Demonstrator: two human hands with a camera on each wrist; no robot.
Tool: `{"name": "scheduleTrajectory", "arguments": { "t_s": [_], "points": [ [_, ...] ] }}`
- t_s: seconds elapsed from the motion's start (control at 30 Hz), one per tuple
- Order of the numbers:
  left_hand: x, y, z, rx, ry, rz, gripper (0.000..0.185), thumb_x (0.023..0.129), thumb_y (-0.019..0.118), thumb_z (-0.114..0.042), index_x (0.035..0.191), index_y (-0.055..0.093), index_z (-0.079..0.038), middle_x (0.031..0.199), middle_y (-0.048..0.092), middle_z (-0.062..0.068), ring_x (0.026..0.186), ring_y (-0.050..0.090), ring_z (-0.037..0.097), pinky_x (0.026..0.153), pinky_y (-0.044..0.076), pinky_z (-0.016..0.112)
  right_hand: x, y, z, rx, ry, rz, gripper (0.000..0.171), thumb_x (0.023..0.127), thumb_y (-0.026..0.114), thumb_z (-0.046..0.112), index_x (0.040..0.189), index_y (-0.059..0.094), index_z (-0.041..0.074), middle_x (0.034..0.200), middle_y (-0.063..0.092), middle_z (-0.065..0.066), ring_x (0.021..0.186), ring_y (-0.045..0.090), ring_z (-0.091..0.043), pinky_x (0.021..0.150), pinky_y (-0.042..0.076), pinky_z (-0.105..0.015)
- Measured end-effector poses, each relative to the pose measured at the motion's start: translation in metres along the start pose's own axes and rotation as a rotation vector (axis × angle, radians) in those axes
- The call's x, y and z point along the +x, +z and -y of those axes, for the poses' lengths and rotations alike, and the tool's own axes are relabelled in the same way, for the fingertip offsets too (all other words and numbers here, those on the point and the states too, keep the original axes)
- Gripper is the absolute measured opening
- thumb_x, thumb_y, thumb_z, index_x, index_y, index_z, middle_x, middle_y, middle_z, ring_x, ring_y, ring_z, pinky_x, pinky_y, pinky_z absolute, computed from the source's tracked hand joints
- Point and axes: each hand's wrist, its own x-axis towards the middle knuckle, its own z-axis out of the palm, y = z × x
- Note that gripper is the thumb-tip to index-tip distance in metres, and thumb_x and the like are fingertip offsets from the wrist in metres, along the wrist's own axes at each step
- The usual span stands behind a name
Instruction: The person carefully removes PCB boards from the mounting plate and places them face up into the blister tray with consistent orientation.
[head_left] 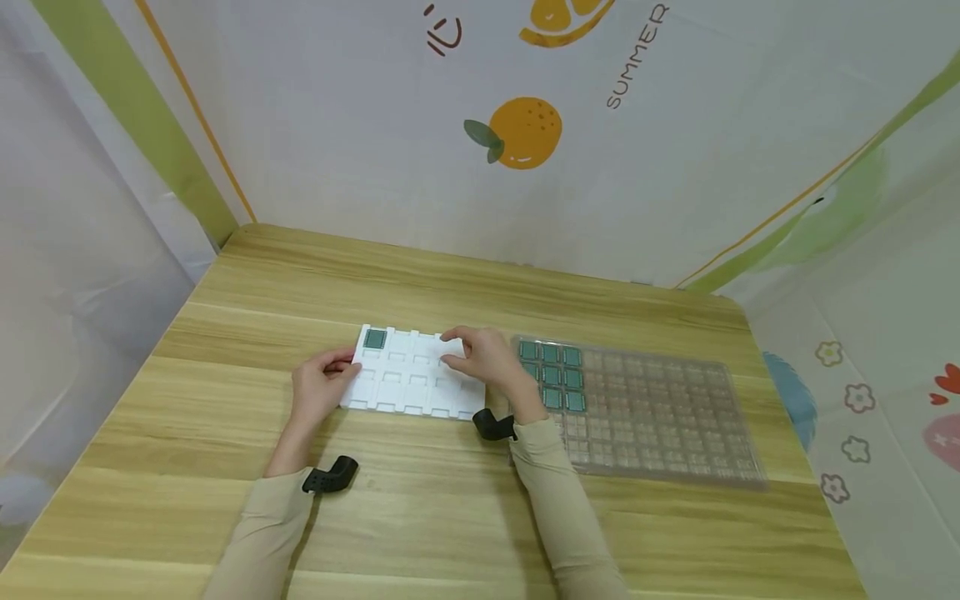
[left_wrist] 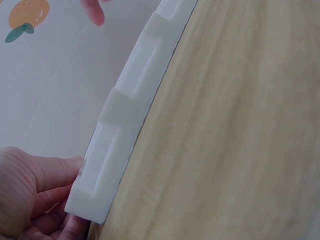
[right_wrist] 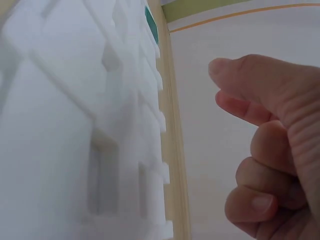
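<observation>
Left grip [head_left: 321, 390] pinched white foam tray [head_left: 411, 372] at its left end; right grip [head_left: 483, 357] loosely curled over right end, long axis left-right on frame centre.

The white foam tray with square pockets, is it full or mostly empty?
Mostly empty. The white foam tray lies flat on the wooden table with one green square chip in its far-left corner pocket; the other visible pockets show bare white foam.

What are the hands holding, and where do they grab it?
The left hand grips the white foam tray at its left end. The right hand hangs over the tray, apparently holding nothing.
</observation>
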Motion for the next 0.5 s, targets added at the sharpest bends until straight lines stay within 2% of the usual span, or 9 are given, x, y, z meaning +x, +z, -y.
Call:
{"name": "scheduleTrajectory", "arguments": {
  "t_s": [0.13,0.27,0.5],
  "points": [
    [0.0,0.0,0.001,0.01,0.01,-0.005,0.019,0.08,0.067,0.005,0.099,0.068,0.01,0.084,0.065,0.024,0.067,0.052,0.005,0.057,0.042,0.007,0.008,0.005,0.004,0.015,-0.019,-0.005,0.025,0.083,0.071,0.014,0.104,0.067,0.001,0.055,0.035,0.006,0.049,0.029,-0.007,0.048,0.025,-0.019],
    [0.0,0.001,0.002,0.01,0.017,-0.011,0.019,0.08,0.066,0.006,0.098,0.068,0.01,0.084,0.065,0.025,0.067,0.053,0.006,0.056,0.042,0.007,0.016,0.011,0.009,0.015,0.009,0.002,0.026,0.083,0.071,0.015,0.104,0.067,0.001,0.056,0.036,0.005,0.05,0.031,-0.007,0.048,0.026,-0.018],
    [0.0,0.0,0.002,-0.002,0.008,-0.009,0.02,0.08,0.067,0.006,0.099,0.068,0.01,0.083,0.065,0.024,0.066,0.052,0.003,0.057,0.042,0.007,0.03,0.021,0.021,-0.05,0.038,0.035,0.027,0.084,0.07,0.018,0.106,0.067,0.003,0.055,0.034,0.005,0.05,0.03,-0.007,0.047,0.024,-0.018]
  ]
}}
